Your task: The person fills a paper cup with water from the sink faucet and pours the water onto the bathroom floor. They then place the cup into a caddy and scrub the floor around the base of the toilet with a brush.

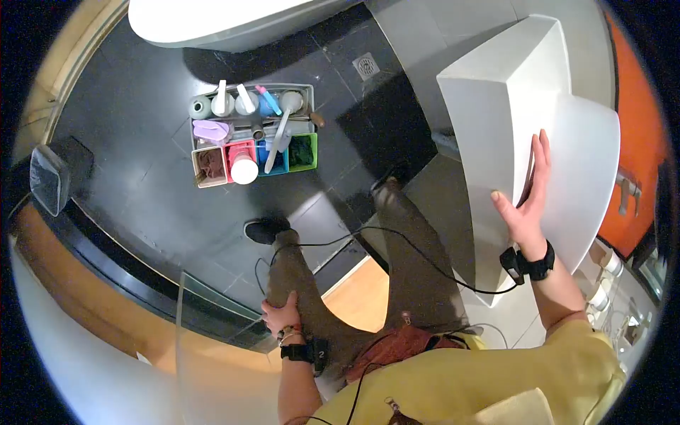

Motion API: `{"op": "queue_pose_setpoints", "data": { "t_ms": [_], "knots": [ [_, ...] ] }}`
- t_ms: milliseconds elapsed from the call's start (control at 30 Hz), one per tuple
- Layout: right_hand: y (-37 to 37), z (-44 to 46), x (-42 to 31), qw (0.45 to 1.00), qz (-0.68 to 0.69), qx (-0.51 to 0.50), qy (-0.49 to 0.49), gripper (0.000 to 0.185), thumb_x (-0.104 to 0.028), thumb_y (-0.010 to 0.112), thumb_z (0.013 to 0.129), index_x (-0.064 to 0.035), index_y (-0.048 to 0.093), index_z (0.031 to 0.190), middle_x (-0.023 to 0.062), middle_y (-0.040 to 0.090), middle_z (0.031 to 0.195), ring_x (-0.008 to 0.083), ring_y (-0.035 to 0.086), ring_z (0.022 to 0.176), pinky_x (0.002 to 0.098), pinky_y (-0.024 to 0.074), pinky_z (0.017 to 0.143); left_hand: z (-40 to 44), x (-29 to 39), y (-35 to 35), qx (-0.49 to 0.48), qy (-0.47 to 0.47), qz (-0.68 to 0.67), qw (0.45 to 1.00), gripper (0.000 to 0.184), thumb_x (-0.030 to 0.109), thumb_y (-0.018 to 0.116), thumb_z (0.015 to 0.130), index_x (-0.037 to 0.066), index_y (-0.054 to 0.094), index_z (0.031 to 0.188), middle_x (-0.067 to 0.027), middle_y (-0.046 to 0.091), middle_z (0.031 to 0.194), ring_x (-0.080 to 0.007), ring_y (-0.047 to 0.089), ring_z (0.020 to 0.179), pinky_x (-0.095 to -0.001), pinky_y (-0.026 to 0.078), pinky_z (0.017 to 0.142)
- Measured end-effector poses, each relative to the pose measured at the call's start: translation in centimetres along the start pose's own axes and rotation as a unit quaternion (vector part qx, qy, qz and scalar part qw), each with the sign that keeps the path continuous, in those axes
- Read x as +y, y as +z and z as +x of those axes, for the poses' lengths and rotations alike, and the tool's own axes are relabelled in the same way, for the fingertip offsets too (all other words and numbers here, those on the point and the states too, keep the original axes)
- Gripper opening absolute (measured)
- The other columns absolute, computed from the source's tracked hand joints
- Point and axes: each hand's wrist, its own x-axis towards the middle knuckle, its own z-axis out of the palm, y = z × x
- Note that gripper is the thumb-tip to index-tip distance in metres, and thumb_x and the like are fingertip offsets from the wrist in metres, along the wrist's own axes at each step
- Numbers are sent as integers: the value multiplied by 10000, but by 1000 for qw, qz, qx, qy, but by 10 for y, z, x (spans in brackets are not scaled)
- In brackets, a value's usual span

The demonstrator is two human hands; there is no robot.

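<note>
Yellow shirt fabric [460,375] lies nearest the camera. The white fixture [489,127] stands at the wearer's right side and serves as the reference point. The right hand [528,212] is positioned at the fixture's inner face, fingers extended, thumb spread, grasping nothing (palm contact cannot be confirmed). A black wrist strap [538,263] is fitted behind that hand. Beyond the fixture's outer edge is an orange panel [630,99] with a metal handle [627,193]. The floor drain [365,66] is set on the fixture's opposite side. Farther from the fixture, on dark tiles, sits a gray caddy [312,95] carrying bottles, a white brush [278,142] and four colored bins [210,170]. Left of the fixture, the left hand [282,314] rests on a trouser leg [289,273], fingers loosely bent, nothing clenched. Farthest from the fixture is a lined waste bin [49,180].
</note>
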Motion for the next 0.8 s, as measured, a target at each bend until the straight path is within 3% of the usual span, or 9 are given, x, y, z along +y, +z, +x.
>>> {"op": "queue_pose_setpoints", "data": {
  "t_ms": [133,300,433,600,700,800],
  "knots": [
    [-5,-3,4,1000,-10,-11,9,895,-377,696,666,-51,249,1369,194,125,1431,311,173,1321,451,172,1065,-6,7,13,28,2,78,997,902,537,690,551,92,364,1265,-216,463,1178,-377,488,1072,-470,422,855],
    [-2,-2,-1,1000,2,2,9,902,-364,696,658,-53,241,1372,190,119,1433,312,166,1321,451,174,1062,-11,-10,24,4,-23,22,999,883,521,711,546,91,380,1242,-217,486,1134,-392,493,1055,-476,430,842],
    [1,0,-4,999,-31,-11,0,898,-343,689,653,-53,237,1373,189,118,1433,313,160,1322,451,174,1060,-12,-14,51,86,-31,54,994,891,545,720,525,98,402,1228,-215,495,1125,-400,506,1032,-500,432,823],
    [0,-1,-1,1000,-7,-1,11,897,-393,687,665,-50,249,1368,198,138,1428,315,170,1318,450,172,1059,-5,-18,31,18,9,9,1000,939,564,711,523,62,381,1244,-213,489,1124,-390,511,1017,-454,427,858],
    [-6,-3,3,999,-36,-10,15,893,-430,681,674,-47,261,1363,205,156,1422,317,185,1314,453,184,1053,-13,0,23,20,2,81,997,933,557,705,533,71,371,1257,-211,487,1130,-392,510,1020,-463,426,858],
    [-5,-1,5,998,-67,-5,-2,886,-434,673,680,-43,265,1362,209,165,1420,319,196,1310,458,191,1048,-7,0,19,28,6,68,997,908,541,698,544,74,374,1252,-211,483,1133,-387,511,1020,-471,425,856]
  ]
}}
